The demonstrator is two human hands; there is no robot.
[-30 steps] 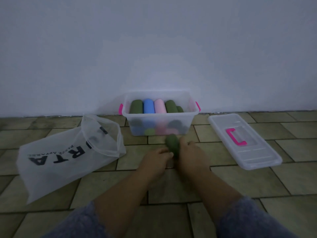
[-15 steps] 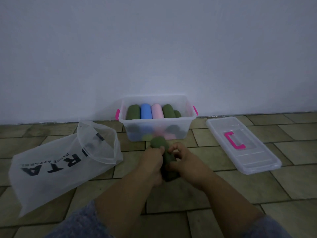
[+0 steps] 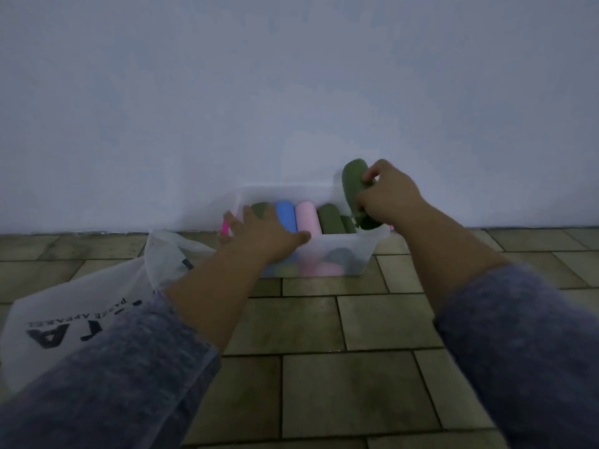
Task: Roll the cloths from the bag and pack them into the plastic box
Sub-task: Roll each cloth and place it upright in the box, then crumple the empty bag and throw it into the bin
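A clear plastic box [image 3: 363, 254] with pink handles stands against the wall, holding rolled cloths in green, blue [image 3: 287, 213] and pink [image 3: 308, 217]. My right hand [image 3: 389, 197] grips a rolled green cloth [image 3: 353, 184], held upright over the box's right end. My left hand [image 3: 262, 233] lies flat, fingers spread, on the rolls at the box's left side. The white translucent bag [image 3: 97, 306] with black lettering lies on the floor to the left, its mouth open toward the box.
The floor [image 3: 324, 384] is olive stone tile. A plain white wall [image 3: 291, 92] rises right behind the box. Blue fuzzy sleeves cover both forearms. The box lid is out of view.
Both hands left the floor in front of the box. The right hand lifted the green roll up over the box's right end; the left hand moved onto the packed rolls.
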